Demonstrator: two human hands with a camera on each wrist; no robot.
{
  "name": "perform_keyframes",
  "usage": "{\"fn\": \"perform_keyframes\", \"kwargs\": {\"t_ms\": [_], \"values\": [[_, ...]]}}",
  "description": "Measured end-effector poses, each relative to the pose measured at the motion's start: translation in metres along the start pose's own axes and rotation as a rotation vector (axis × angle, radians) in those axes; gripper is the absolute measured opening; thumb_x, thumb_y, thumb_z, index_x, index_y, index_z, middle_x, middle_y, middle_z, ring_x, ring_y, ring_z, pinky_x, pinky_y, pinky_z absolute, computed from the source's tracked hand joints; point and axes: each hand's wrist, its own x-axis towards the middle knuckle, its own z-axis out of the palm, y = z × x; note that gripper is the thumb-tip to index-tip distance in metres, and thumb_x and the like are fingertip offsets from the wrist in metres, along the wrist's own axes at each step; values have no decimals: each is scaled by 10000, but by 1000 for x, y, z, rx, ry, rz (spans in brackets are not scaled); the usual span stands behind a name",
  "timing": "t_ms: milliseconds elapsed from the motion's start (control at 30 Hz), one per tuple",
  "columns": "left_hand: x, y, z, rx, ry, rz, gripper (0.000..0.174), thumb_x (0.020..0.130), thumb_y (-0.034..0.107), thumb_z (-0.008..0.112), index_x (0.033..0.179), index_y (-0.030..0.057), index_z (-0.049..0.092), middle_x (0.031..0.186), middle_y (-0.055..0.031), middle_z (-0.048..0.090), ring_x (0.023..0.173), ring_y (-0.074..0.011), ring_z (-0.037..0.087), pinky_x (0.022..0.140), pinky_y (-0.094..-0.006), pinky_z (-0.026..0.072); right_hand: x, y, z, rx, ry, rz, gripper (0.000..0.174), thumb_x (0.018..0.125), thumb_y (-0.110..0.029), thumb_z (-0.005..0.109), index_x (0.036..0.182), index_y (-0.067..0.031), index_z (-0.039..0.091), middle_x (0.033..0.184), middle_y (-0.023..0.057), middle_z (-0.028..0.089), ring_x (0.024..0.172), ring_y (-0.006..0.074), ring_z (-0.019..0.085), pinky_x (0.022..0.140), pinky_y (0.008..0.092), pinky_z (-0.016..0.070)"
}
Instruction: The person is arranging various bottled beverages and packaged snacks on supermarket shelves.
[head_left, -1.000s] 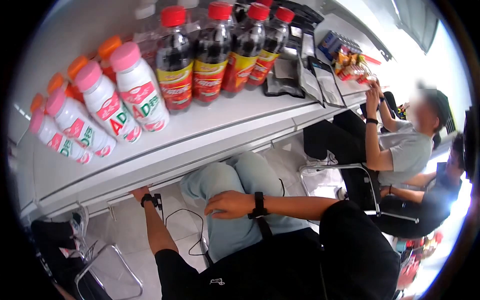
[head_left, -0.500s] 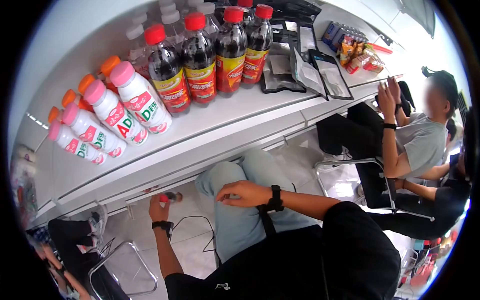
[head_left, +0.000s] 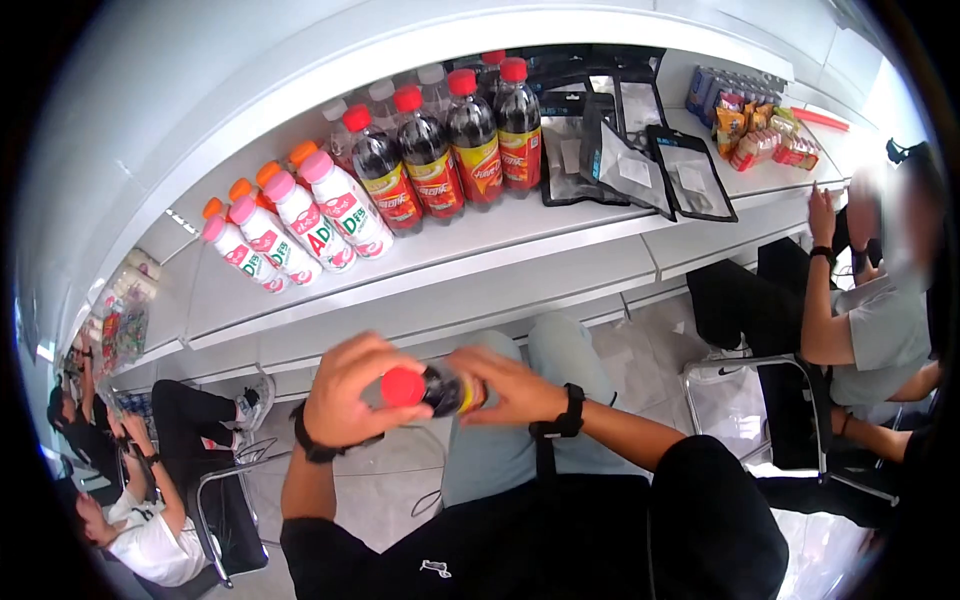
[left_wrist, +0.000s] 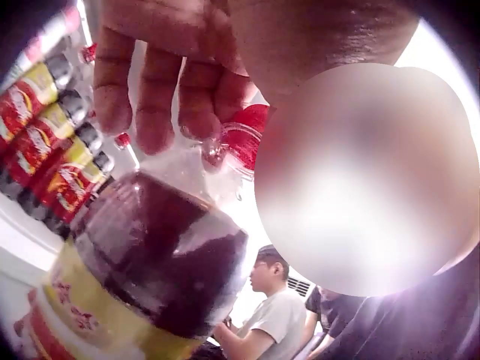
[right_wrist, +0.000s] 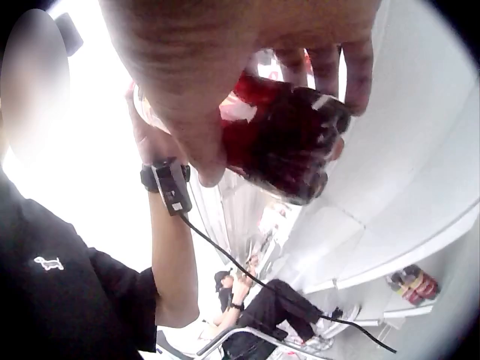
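Observation:
A cola bottle (head_left: 442, 390) with a red cap (head_left: 403, 387) is tilted on its side above the lap. My left hand (head_left: 343, 392) grips it at the cap end. In the left wrist view, the left fingers (left_wrist: 155, 105) reach over the neck beside the cap, and the dark cola and yellow label show below. My right hand (head_left: 515, 388) holds the lower end of the bottle. The right wrist view has the thumb (right_wrist: 202, 154) on one side of the bottle's base (right_wrist: 300, 150) and fingers on the other.
On the white shelf (head_left: 600, 228) stand cola bottles (head_left: 430, 165), white pink-capped bottles (head_left: 318, 228), black pouches (head_left: 695, 180) and snack packs (head_left: 765, 140). More bottles (right_wrist: 414, 285) show lower down in the right wrist view. People sit on either side. A black cable (right_wrist: 255, 277) hangs from the left wrist.
My left hand has come up from beside the lower shelf, bringing the cola bottle over the lap. My right hand has left the thigh and taken hold of the bottle's lower end.

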Motion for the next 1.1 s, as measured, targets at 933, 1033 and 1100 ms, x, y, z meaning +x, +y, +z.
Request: {"fn": "perform_keyframes", "kwargs": {"t_ms": [933, 1033, 1100], "values": [[162, -141, 174, -294, 582, -122, 455, 837, 76, 768, 1229, 29, 541, 1125, -99, 625, 928, -190, 658, 713, -301, 548, 69, 94, -147, -65, 680, 13, 668, 867, -92, 753, 1442, 11, 429, 1316, 193, 542, 1186, 269, 599, 982, 360, 506], [159, -142, 172, -239, 648, -98, 395, 838, 61, 762, 1182, 40, 569, 1069, -90, 627, 839, -171, 648, 673, -292, 533, 71, 90, -149, -76, 671, 56, 663, 852, -136, 794, 1409, 4, 463, 1270, 173, 606, 1145, 228, 618, 989, 363, 495], [143, -126, 167, -256, 681, -99, 362, 857, 86, 754, 1180, 59, 592, 999, -50, 665, 790, -134, 640, 690, -279, 517, 72, 92, -152, -150, 668, 73, 638, 853, -180, 807, 1366, 25, 486, 1241, 150, 635, 1117, 209, 624, 969, 360, 499]]}}
